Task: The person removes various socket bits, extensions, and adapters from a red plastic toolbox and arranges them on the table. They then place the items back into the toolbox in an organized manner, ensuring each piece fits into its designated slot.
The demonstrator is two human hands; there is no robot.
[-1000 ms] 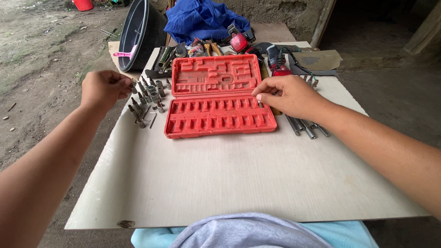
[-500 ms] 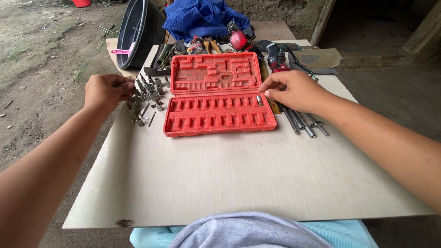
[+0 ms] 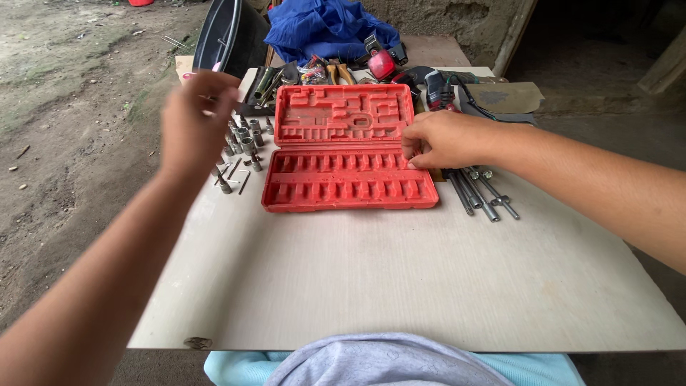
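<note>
A: What is the left hand [image 3: 191, 125] doing?

B: It is hovering above the sockets [image 3: 243, 139] at the left of the red case [image 3: 348, 149], raised off the board [image 3: 400, 286]. It is blurred; the fingers are curling loosely, and I cannot tell whether they are pinching anything.

A: And the right hand [image 3: 446, 139]?

B: It is resting at the right edge of the case, near the hinge line, fingers bunched close together and touching the plastic. Whether it is gripping something small is hidden.

A: Where is the case sitting?

B: It is lying open and flat at the far middle of the board, its moulded slots showing bare. Sockets and small bits are standing and lying just beside its left edge. Long rods [image 3: 479, 196] are lying just right of it, partly under the right wrist.

A: Anything behind?

B: Pliers [image 3: 339, 71], a blue cloth [image 3: 325, 28] and a black tub [image 3: 229, 36] are lying beyond the case.
</note>
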